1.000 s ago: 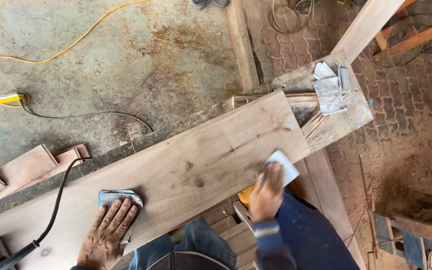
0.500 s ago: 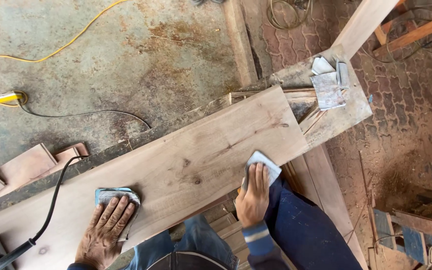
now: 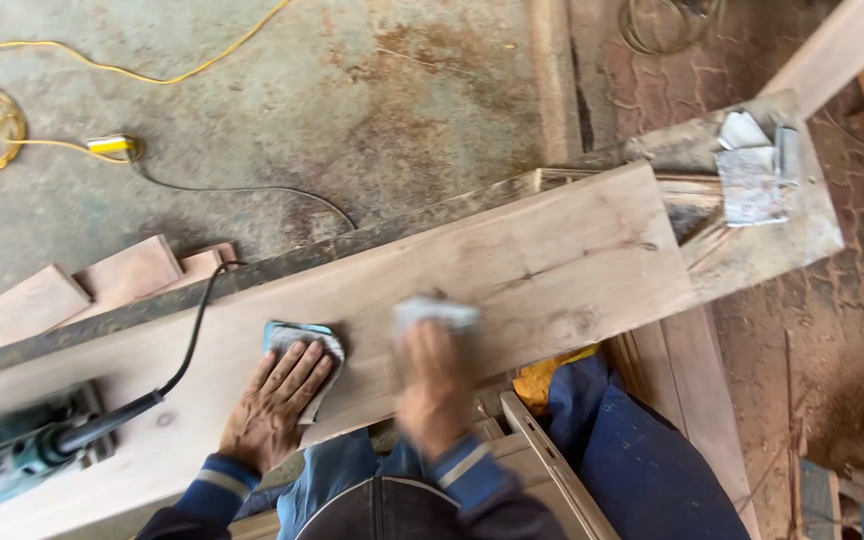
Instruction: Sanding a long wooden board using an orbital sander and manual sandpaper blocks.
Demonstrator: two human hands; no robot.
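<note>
Wooden plank (image 3: 552, 270), both hands' fingers (image 3: 297, 375) flat on sandpaper pieces (image 3: 302, 335)

Board (image 3: 512, 260) wide open to the right of right hand (image 3: 430, 385), bare wood up to the far end. Left hand (image 3: 277, 405) flat on sandpaper pad (image 3: 297, 340), just beside the right one, tight gap btwn them. Further left, sander (image 3: 22, 450) and black cord (image 3: 187, 345) block the board. Sandpaper scraps (image 3: 752, 175) sit past the end.
</note>
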